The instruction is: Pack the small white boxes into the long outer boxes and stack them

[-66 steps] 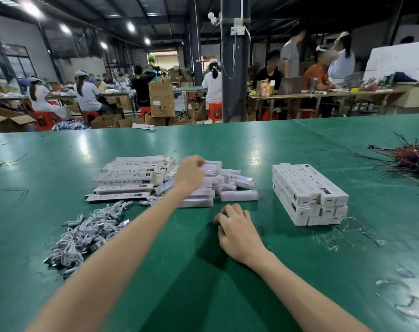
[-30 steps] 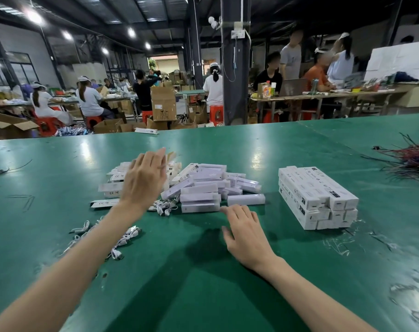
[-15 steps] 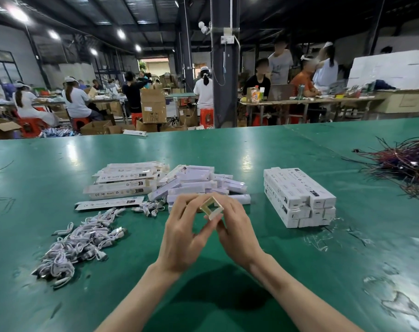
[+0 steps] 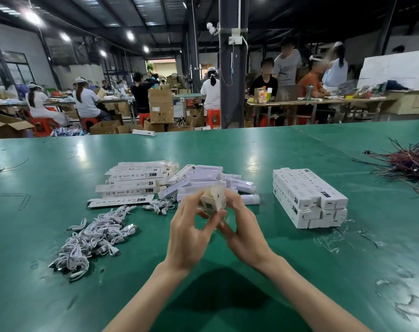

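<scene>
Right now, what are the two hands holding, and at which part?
The left hand and the right hand together hold one long white cardboard outer box, seen end-on; their fingers pinch its near end.

Two bare forearms come in from the lower edge and converge toward the middle. The left hand and right hand are raised close together, backs toward the camera. Their curled fingers pinch one box between them at the tips.
</scene>
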`<state>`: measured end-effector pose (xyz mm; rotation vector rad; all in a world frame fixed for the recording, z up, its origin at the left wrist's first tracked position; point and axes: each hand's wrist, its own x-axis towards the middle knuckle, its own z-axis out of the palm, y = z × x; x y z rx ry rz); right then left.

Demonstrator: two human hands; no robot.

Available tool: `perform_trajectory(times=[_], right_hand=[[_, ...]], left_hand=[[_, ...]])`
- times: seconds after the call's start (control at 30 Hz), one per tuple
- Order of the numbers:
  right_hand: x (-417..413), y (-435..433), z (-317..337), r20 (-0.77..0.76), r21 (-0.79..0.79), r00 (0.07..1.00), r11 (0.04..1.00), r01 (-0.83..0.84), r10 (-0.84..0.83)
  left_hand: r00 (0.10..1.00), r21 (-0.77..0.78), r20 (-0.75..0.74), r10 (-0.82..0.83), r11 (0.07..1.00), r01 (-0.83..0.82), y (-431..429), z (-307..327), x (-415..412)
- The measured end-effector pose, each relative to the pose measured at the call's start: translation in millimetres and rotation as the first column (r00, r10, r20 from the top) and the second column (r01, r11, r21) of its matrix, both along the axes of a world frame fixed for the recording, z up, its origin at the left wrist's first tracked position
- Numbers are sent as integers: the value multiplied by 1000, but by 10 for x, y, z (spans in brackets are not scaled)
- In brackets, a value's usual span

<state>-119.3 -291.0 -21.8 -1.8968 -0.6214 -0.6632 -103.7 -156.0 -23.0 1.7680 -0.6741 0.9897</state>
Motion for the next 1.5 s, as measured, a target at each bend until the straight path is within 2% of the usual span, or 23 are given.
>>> perform_trajectory(times=[0.1,0.2,0.4,0.5,0.63,0.8,1.07,1.2,1.33,1.5], right_hand=[[-33,4,95,-77,93,987,986,-135,143],[-105,-32,223,-238,265,901,917,-299,363],[-136,-89,315,-339,379,773,830,-409,535],[-121,-88,322,-389,377,771,851,-366,504],[-106,-84,292,-366,483,725,785,-388,584],[-68,-112,245,-339,442,778,820,-364,528],[-113,-95,237,-408,428,755,838,-338,513],[-147,-53,246,-412,375,790,874,-308,455],[-151,-73,256,-434,345,783,885,-312,445],[-152,-134,297,-471,288,777,905,-313,419]], left_hand=[[997,-13,4,-74,997,74,-6,33,-30],[992,-45,-18,-127,991,126,0,77,-60],[950,-196,-153,-272,951,241,-38,131,-111],[925,-237,-207,-318,934,268,-39,150,-125],[867,-323,-295,-402,896,306,-62,150,-148],[835,-339,-315,-451,875,345,-41,138,-111],[786,-419,-361,-501,840,343,-16,158,-78],[775,-456,-392,-495,837,303,20,169,-49],[770,-427,-423,-477,855,295,53,164,-11],[622,-528,-507,-597,785,323,73,230,-38]])
